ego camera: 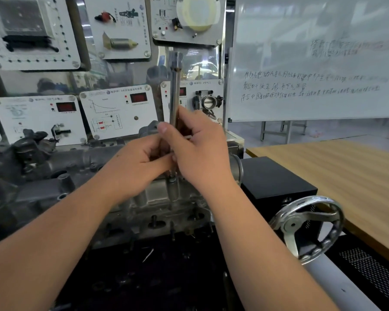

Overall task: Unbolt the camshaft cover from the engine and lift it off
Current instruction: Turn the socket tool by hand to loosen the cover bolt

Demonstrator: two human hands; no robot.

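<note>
1. Both hands raised over the engine, gathered round one upright metal tool shaft.
2. Left hand: grip curled round the lower shaft, fingertips meeting the right hand.
3. Right hand: grip pinching the shaft, thumb on its left side, fingers wrapped behind.
4. Shaft standing near vertical, socket end at top, lower tip down at a bolt on the camshaft cover.
5. Camshaft cover seated on the engine, directly below the hands, grey cast metal; exact edge between cover and head hard to tell.
6. Engine resting on a dark stand, black tray beneath with small loose parts, blurred.
7. Silver handwheel to the right, beside a black box.
8. Wooden surface far right; whiteboard with handwriting behind it.
9. Training panels mounted behind the engine.
</note>
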